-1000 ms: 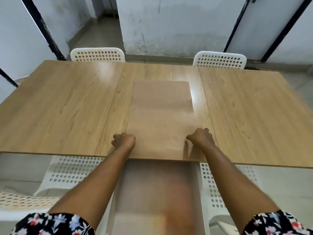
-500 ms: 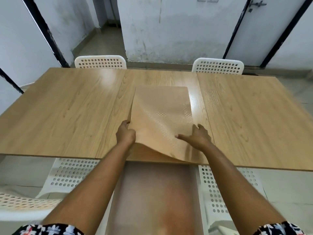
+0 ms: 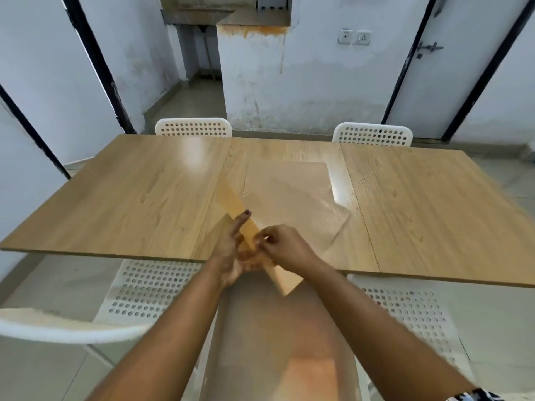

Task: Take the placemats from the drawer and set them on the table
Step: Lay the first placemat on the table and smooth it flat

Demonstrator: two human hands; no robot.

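Now, left hand: fingers grasping raised placemat edge
Right hand: fingers pinching same placemat
Stack: lying on worktop

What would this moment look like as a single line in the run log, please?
stage: separating placemats | left hand: holds lifted placemat | right hand: pinches its near end | stack: on table
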